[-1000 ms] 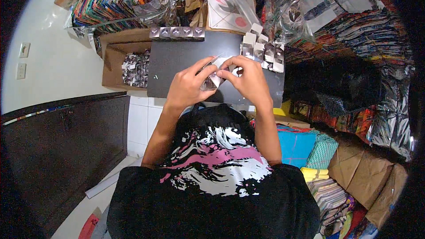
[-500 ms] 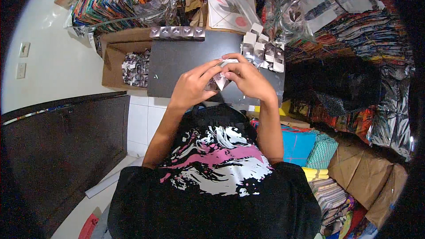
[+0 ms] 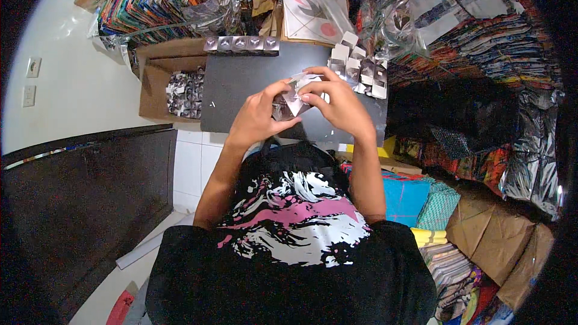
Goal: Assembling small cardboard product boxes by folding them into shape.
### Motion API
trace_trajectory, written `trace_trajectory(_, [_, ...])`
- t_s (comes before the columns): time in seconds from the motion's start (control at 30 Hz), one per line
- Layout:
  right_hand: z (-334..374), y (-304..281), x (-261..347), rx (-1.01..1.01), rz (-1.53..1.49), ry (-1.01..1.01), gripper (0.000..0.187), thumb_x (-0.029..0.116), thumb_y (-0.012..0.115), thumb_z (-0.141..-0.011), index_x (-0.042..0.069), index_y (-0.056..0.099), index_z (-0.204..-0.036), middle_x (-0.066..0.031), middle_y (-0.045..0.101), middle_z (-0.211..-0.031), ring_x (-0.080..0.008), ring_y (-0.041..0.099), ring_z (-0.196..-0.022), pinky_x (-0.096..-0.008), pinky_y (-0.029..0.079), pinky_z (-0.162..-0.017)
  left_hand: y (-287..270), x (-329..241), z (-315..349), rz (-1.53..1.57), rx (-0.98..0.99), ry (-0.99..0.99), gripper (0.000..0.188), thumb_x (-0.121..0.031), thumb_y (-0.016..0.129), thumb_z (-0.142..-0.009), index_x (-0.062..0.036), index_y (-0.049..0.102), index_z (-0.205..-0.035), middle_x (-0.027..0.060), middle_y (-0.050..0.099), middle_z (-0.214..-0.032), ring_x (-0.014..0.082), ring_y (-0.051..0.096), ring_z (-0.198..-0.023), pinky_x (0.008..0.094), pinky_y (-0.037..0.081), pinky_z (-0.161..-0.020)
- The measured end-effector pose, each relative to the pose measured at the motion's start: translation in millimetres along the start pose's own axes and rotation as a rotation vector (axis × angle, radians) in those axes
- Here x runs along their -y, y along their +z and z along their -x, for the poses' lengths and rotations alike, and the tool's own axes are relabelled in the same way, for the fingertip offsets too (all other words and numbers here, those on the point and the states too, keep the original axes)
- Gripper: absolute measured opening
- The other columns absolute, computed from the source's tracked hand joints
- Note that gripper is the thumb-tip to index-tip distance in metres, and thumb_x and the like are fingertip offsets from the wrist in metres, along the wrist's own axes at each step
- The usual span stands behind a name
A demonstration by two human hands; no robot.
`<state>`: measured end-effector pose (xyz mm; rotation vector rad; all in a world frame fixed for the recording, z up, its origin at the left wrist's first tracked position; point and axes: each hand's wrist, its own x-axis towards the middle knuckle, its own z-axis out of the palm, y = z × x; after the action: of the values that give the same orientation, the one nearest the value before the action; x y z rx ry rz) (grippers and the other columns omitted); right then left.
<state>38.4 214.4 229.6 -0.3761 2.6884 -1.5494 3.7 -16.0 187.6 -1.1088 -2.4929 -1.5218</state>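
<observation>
Between my hands, above the near part of the dark tabletop (image 3: pixel 241 96), is a small printed carton (image 3: pixel 294 101) in grey and white. Its pale flaps are partly raised. My left hand (image 3: pixel 259 114) grips its left side, thumb below and fingers above. My right hand (image 3: pixel 337 101) pinches at the flaps from the right; whatever lies inside the carton is hidden by my fingers. A row of similar closed cartons (image 3: pixel 241 44) lines the table's far left edge. At the far right stand several more cartons (image 3: pixel 355 66) with white flaps up.
A brown cardboard box (image 3: pixel 154 87) left of the table holds many small cartons (image 3: pixel 185 93). Tall stacks of folded, plastic-wrapped goods (image 3: pixel 162 0) crowd the back and the right side (image 3: pixel 500 48). A dark low panel (image 3: pixel 90 204) stands at the left.
The flaps of the carton now stand more open and show more white. My left fingers have drawn back to the left, and the right fingers have shifted on the flaps.
</observation>
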Motion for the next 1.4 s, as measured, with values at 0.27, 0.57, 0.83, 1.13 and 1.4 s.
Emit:
trace_trajectory(0.27, [-14.6, 2.5, 15.5, -0.288, 0.196, -0.163, 0.027, 0.012, 0.073, -0.089, 0.006, 0.072, -0.115, -0.0155, 0.071, -0.119, -0.0354, 0.067, -0.110, -0.0432, 0.053, -0.095, -10.2, -8.5, -8.0, -0.065, 0.107, 0.048, 0.062, -0.028, 0.092, -0.073, -0.0088, 0.061, -0.123, 0.0181, 0.067, -0.130, 0.0395, 0.069, -0.112, 0.0447, 0.057, -0.094])
trace_trajectory(0.57, [-7.3, 5.8, 5.7, -0.131, 0.130, -0.216, 0.016, 0.008, 0.075, -0.083, 0.008, 0.077, -0.099, -0.0080, 0.076, -0.097, -0.0292, 0.071, -0.094, -0.0420, 0.053, -0.089, -14.2, -9.2, -6.8, 0.071, 0.101, 0.005, 0.057, -0.026, 0.091, -0.074, -0.0062, 0.062, -0.118, 0.0161, 0.069, -0.126, 0.0372, 0.070, -0.109, 0.0434, 0.057, -0.093])
trace_trajectory(0.83, [-8.9, 6.4, 4.7, -0.124, 0.178, -0.254, 0.017, 0.011, 0.077, -0.082, 0.012, 0.078, -0.099, -0.0050, 0.074, -0.095, -0.0260, 0.068, -0.096, -0.0407, 0.050, -0.090, -18.0, -8.9, -7.1, 0.130, 0.095, -0.031, 0.060, -0.031, 0.093, -0.071, -0.0049, 0.059, -0.114, 0.0135, 0.072, -0.111, 0.0348, 0.072, -0.096, 0.0394, 0.057, -0.085])
trace_trajectory(1.13, [-8.9, 6.5, 12.7, 0.003, 0.250, -0.294, 0.019, 0.005, 0.079, -0.076, 0.011, 0.078, -0.094, -0.0025, 0.075, -0.095, -0.0247, 0.069, -0.090, -0.0383, 0.051, -0.084, -24.0, -9.5, -4.9, 0.109, 0.206, -0.078, 0.057, -0.029, 0.091, -0.072, -0.0046, 0.061, -0.113, 0.0154, 0.072, -0.103, 0.0365, 0.073, -0.092, 0.0415, 0.056, -0.083])
trace_trajectory(1.4, [-8.8, 7.4, 9.4, 0.008, 0.248, -0.299, 0.020, 0.009, 0.081, -0.076, 0.012, 0.078, -0.096, -0.0021, 0.075, -0.097, -0.0243, 0.068, -0.094, -0.0386, 0.052, -0.083, -29.2, -11.9, -5.9, 0.104, 0.192, -0.100, 0.057, -0.029, 0.091, -0.072, -0.0050, 0.062, -0.115, 0.0165, 0.072, -0.102, 0.0371, 0.073, -0.092, 0.0419, 0.056, -0.082])
